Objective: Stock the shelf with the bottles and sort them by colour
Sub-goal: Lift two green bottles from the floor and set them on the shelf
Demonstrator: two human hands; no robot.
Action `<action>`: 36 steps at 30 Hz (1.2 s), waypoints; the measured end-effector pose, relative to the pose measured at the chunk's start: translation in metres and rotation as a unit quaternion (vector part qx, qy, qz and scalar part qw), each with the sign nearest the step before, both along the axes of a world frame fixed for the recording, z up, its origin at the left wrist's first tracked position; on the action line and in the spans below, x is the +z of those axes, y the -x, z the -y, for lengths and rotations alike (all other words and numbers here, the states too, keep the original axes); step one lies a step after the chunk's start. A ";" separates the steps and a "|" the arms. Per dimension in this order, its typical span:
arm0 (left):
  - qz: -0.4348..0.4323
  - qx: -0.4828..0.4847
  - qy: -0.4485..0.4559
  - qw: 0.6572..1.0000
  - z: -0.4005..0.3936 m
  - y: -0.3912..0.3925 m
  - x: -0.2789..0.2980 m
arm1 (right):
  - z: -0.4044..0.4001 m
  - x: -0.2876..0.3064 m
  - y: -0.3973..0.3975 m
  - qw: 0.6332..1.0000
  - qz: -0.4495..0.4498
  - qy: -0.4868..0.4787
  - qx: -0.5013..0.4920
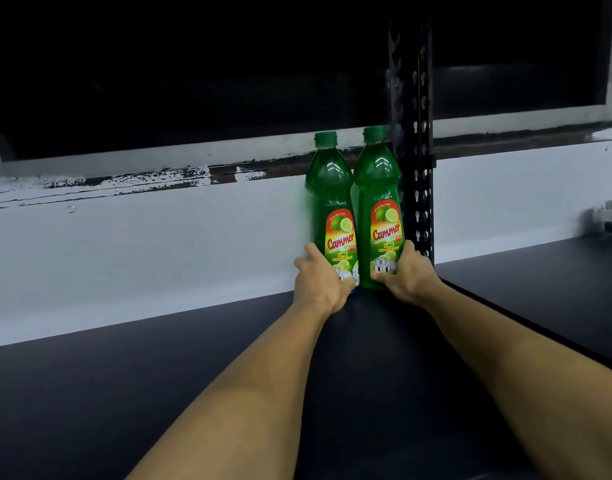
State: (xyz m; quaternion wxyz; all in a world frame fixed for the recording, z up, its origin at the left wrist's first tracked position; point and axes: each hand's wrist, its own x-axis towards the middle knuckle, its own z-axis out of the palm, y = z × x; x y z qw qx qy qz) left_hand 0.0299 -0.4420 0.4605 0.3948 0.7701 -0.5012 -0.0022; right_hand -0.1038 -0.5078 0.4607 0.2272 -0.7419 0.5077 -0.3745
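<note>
Green plastic is catching the light on two bottles standing upright, side by side and touching, at the back of a dark shelf. Both are wearing green caps and red-and-green lime labels facing the camera. The left bottle is standing against the white wall behind the shelf; the right bottle is standing just beside a black perforated post of the rack.

Each hand is closing its grip around the lower part of one bottle. The left hand is wrapping the base of the left bottle from its left side, thumb across the bottom of the label. The right hand is holding the base of the right bottle from its right side, fingers lying over the label's lower edge. Both forearms are reaching in from the bottom of the view across the shelf.

The bottle bases are hiding behind the hands, so they are probably resting on the shelf, though I cannot tell for certain. Above the wall, a dark window with a worn, peeling sill is running across the view.
</note>
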 end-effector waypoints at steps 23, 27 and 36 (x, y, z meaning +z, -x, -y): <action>0.002 0.008 -0.008 1.000 0.002 0.000 -0.005 | 0.013 -0.012 -0.011 0.998 0.047 -0.023 0.018; 0.005 0.004 -0.008 1.000 0.001 -0.001 -0.007 | 0.014 -0.013 -0.011 0.999 0.036 -0.019 0.019; -0.036 -0.005 -0.023 0.999 -0.002 -0.002 -0.006 | 0.016 -0.014 -0.012 0.999 0.034 -0.026 0.016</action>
